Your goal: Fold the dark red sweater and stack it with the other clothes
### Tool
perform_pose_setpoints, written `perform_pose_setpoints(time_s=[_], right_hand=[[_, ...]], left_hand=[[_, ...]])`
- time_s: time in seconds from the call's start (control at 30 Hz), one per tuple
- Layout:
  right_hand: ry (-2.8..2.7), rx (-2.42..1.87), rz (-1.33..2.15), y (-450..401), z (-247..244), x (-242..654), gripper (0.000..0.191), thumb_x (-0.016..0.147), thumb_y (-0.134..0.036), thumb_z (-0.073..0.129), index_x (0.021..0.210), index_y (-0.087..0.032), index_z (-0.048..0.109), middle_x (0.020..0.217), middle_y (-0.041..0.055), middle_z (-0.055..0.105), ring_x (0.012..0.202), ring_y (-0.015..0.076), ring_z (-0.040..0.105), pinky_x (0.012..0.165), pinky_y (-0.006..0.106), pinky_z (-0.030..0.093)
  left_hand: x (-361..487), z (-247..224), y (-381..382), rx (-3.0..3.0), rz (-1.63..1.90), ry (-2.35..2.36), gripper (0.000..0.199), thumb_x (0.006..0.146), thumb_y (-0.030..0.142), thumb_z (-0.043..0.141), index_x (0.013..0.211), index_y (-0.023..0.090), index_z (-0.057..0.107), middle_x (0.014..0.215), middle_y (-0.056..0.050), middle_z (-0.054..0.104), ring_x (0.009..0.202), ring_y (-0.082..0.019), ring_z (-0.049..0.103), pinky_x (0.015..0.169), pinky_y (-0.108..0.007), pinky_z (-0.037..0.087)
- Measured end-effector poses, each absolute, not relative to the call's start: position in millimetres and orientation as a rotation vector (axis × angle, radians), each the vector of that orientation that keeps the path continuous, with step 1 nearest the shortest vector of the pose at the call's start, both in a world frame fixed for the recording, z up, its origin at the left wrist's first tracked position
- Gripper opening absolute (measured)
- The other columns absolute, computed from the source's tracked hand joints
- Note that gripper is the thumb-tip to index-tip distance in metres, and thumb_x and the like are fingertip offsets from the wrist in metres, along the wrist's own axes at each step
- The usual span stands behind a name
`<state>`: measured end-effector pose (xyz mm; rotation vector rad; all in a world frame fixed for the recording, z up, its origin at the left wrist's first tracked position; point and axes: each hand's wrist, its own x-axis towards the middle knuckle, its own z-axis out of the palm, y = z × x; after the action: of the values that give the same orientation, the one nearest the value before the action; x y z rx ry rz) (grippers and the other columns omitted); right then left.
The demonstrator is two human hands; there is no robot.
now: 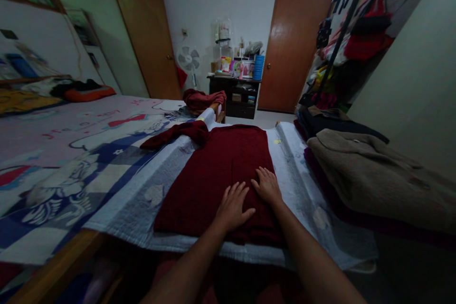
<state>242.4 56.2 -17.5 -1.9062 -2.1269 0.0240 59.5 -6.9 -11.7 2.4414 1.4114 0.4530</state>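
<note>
A dark red garment lies spread on a pale blue cloth, with one sleeve stretched out to the left over the cloth's edge. My left hand rests on the lower middle of the garment, palm down, fingers apart. Close to its right, my right hand lies flat near the garment's right edge, its fingers slightly spread. The two hands do not touch, and neither grips anything that I can see.
A bed with a patterned sheet fills the left side. Folded clothes, including a grey-brown coat, are piled at the right. A reddish cloth lies beyond the sleeve. A dark cabinet and a fan stand behind.
</note>
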Motion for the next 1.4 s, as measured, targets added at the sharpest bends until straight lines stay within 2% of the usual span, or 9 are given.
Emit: perform_pose_setpoints(time_s=[0.47,0.83,0.93,1.0,1.07,1.13,1.2,1.27,1.4], right_hand=[[-2.111,-1.885,-0.020,55.2,-19.0,242.3,0.054,0.092,-0.042,0.045,0.138,-0.013,0.048,0.146,0.0108,0.045,0.138,0.0261,0.034,0.113,0.040,0.021],[-2.196,-1.978,0.041,57.2,-12.0,239.6,0.057,0.093,-0.044,0.041,0.141,-0.014,0.044,0.151,0.0124,0.038,0.140,0.0293,0.029,0.112,0.044,0.020],[-2.298,-1.984,0.167,69.7,6.2,243.6,0.055,0.089,-0.046,0.048,0.135,-0.015,0.051,0.144,0.0146,0.046,0.132,0.0303,0.041,0.106,0.042,0.030],[-2.347,-2.015,0.263,83.0,22.7,244.3,0.048,0.087,-0.047,0.050,0.122,-0.017,0.061,0.130,0.0154,0.058,0.117,0.0303,0.054,0.097,0.041,0.039],[-2.304,-2.066,0.256,98.6,35.5,241.4,0.044,0.090,-0.047,0.045,0.112,-0.015,0.066,0.117,0.0167,0.064,0.107,0.0302,0.060,0.092,0.041,0.042],[-2.205,-2.029,0.113,113.5,38.7,235.4,0.046,0.092,-0.045,0.041,0.118,-0.013,0.063,0.125,0.0181,0.060,0.115,0.0305,0.055,0.096,0.041,0.040],[-2.113,-1.945,-0.029,125.3,30.5,228.9,0.052,0.093,-0.043,0.043,0.134,-0.013,0.051,0.143,0.0172,0.045,0.132,0.0305,0.041,0.104,0.041,0.033],[-2.109,-1.905,-0.045,132.6,14.6,224.5,0.058,0.092,-0.042,0.045,0.142,-0.013,0.041,0.153,0.0148,0.032,0.141,0.0302,0.027,0.109,0.041,0.027],[-2.218,-1.904,0.086,137.1,-14.2,223.3,0.056,0.093,-0.044,0.042,0.142,-0.016,0.044,0.154,0.0141,0.031,0.141,0.0316,0.025,0.110,0.045,0.024]], left_hand=[[58.1,-12.6,-5.7,2.426,0.435,1.402,0.071,0.084,0.051,0.056,0.145,0.022,0.036,0.156,-0.007,0.028,0.145,-0.027,0.019,0.119,-0.051,0.015],[57.2,-7.0,-7.6,2.350,0.410,1.371,0.071,0.084,0.050,0.056,0.146,0.022,0.036,0.157,-0.007,0.026,0.146,-0.027,0.017,0.119,-0.052,0.013],[50.2,3.4,-1.2,2.216,0.404,1.298,0.061,0.086,0.048,0.053,0.141,0.023,0.044,0.155,-0.006,0.030,0.145,-0.026,0.020,0.119,-0.051,0.015],[41.5,12.5,7.8,2.086,0.438,1.221,0.051,0.089,0.045,0.049,0.135,0.024,0.051,0.153,-0.006,0.036,0.143,-0.024,0.028,0.117,-0.046,0.023],[31.0,21.8,21.1,1.994,0.522,1.175,0.046,0.089,0.041,0.048,0.131,0.024,0.054,0.150,-0.006,0.040,0.139,-0.022,0.035,0.115,-0.040,0.029],[20.1,30.1,38.2,1.969,0.631,1.198,0.045,0.086,0.038,0.053,0.129,0.023,0.055,0.149,-0.007,0.041,0.137,-0.021,0.038,0.115,-0.038,0.030],[9.5,37.1,58.6,1.963,0.739,1.274,0.045,0.082,0.034,0.057,0.126,0.022,0.057,0.148,-0.009,0.042,0.137,-0.023,0.038,0.115,-0.039,0.029],[-0.9,43.1,81.4,1.936,0.850,1.375,0.041,0.081,0.030,0.058,0.121,0.021,0.059,0.146,-0.010,0.044,0.136,-0.024,0.039,0.114,-0.041,0.030],[-21.6,52.9,130.4,1.798,1.106,1.489,0.032,0.076,0.024,0.061,0.108,0.022,0.062,0.134,-0.009,0.053,0.127,-0.025,0.049,0.106,-0.042,0.039]])
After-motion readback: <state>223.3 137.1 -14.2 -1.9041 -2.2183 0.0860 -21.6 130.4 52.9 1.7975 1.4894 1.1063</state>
